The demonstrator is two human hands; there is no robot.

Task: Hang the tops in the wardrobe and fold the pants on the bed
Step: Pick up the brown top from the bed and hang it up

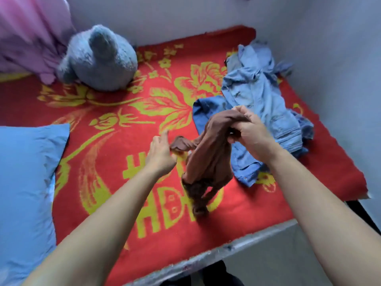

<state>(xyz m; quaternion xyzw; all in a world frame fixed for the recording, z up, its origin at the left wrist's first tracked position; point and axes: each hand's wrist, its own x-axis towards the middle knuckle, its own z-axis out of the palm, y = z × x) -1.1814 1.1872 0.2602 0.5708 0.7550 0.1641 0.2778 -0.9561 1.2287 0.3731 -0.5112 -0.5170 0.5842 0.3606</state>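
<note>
Both hands hold the brown garment (210, 159): my right hand (249, 129) grips its bunched top above the bed (103, 141) so it hangs free, and my left hand (159, 154) pinches a loose end to spread it. The denim pile (257, 93) lies just beside.

Pale grey walls (185, 13), pink curtain (26, 38), bed (247, 241) under red floral blanket (123, 100), grey floor (268, 259)
</note>
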